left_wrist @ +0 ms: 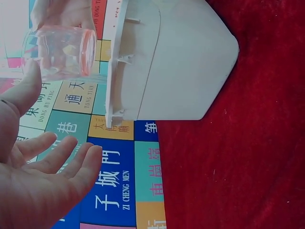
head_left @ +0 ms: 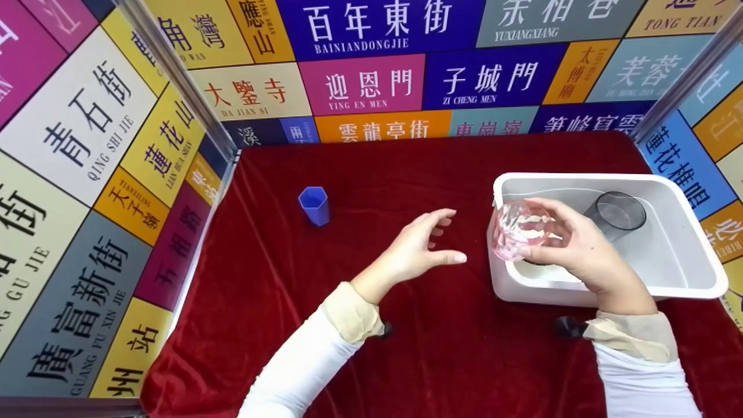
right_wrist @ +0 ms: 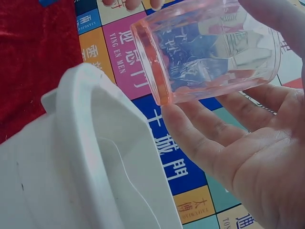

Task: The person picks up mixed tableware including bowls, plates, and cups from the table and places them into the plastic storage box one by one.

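Observation:
My right hand (head_left: 586, 247) grips a clear pink faceted cup (head_left: 516, 229) above the left rim of a white plastic basin (head_left: 615, 177). In the right wrist view the thumb and fingers lie on opposite sides of the cup (right_wrist: 214, 52), which is tilted on its side. Left of the basin, my left hand (head_left: 415, 247) hovers with its fingers spread and nothing in them. In the left wrist view its thumb overlaps the cup (left_wrist: 62, 52), though the head view shows them apart. Something dark in the basin, below the cup, is mostly hidden.
A dark grey see-through cup (head_left: 620, 212) leans inside the basin. A blue hexagonal cup (head_left: 315, 206) stands at the back left on the red cloth (head_left: 429, 348). Panels with street names (head_left: 365, 84) wall in the back and sides.

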The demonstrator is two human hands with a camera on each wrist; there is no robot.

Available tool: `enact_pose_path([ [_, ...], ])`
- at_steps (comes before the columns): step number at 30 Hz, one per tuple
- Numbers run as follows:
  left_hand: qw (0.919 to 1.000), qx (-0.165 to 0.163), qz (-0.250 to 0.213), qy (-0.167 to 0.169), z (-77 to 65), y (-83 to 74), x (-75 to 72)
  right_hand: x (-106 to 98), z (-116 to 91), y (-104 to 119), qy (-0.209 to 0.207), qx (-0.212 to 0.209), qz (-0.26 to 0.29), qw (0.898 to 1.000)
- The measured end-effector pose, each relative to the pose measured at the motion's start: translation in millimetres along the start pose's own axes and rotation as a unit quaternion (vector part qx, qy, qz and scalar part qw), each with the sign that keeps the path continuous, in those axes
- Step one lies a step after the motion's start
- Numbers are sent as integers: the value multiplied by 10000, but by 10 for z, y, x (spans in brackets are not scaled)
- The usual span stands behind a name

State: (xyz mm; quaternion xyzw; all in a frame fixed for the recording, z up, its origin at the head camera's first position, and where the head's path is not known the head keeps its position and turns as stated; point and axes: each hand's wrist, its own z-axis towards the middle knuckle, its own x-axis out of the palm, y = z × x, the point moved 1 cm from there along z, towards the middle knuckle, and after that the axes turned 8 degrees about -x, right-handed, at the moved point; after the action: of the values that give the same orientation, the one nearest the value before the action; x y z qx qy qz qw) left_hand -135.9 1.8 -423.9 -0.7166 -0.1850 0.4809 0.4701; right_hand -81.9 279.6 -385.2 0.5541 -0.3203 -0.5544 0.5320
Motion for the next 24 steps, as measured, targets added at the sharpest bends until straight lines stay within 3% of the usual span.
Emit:
enact_pose_path([
  [17, 10000, -70, 34, 10, -46, 108, 20, -372, -103, -36, -924, -431, 913, 9906],
  [24, 9999, -102, 45, 60, -54, 135, 64, -547, -156, -64, -1289, -280, 1320, 9824],
])
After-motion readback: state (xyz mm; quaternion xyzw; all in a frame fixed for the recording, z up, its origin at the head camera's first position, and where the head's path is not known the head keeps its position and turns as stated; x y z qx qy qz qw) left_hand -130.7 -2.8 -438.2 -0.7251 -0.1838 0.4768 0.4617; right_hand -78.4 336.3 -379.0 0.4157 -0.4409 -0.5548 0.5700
